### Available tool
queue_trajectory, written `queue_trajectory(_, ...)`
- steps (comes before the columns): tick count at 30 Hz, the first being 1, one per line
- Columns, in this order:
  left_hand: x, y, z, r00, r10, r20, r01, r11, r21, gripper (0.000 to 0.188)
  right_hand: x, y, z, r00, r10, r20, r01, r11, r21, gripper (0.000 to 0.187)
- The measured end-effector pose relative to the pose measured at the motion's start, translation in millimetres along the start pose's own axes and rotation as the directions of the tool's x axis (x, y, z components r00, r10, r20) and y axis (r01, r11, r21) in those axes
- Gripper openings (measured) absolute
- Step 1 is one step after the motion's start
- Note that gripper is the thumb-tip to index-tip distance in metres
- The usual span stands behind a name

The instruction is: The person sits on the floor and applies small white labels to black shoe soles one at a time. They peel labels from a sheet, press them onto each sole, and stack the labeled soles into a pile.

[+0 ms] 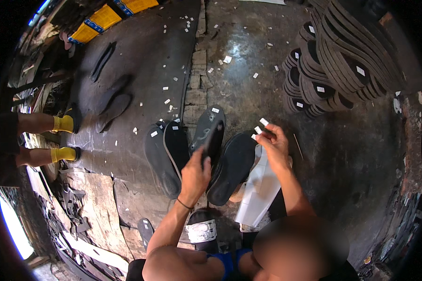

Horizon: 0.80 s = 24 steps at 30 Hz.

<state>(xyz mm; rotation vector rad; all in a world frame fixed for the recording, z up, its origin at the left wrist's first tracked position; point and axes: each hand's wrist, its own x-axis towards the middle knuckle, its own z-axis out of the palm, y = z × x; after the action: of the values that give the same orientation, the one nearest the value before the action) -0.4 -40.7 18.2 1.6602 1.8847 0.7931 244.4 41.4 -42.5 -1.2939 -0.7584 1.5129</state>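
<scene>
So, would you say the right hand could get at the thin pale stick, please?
Probably yes: the thin pale stick lies just right of the right hand, with only floor showing between them, though the small white labels at its fingertips might hamper a grip.

Black soles [239, 159], white labels [264, 122], a whitish sheet [258, 192], yellow socks [63, 123], yellow-and-blue packages [101, 19]

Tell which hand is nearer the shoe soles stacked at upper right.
Right. The right hand is below-left of the stacked soles; the left hand is farther left, holding a dark sole.
</scene>
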Motion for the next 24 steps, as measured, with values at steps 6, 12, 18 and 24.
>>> queue_trajectory(6, -8, 31, 12, 0.980, 0.019, 0.198, 0.062, 0.918, -0.391, 0.040, -6, -16, -23, 0.988, -0.096, -0.124, 0.093, 0.995, -0.032, 0.047)
queue_trajectory(12, -37, 8, 62, 0.983, 0.175, 0.056, -0.183, 0.961, 0.206, 0.073, -12, -7, -18, 0.998, 0.050, -0.028, -0.051, 0.998, -0.030, 0.047)
queue_trajectory(18, 1, 22, 35, 0.967, 0.215, 0.138, -0.227, 0.971, 0.073, 0.087, -11, -1, -15, 0.997, 0.023, -0.070, -0.025, 0.999, -0.030, 0.043)
queue_trajectory(24, 33, 5, 27, 0.953, 0.262, 0.152, -0.282, 0.950, 0.134, 0.092, -2, 18, 2, 1.000, 0.012, 0.028, -0.007, 0.986, -0.164, 0.048)
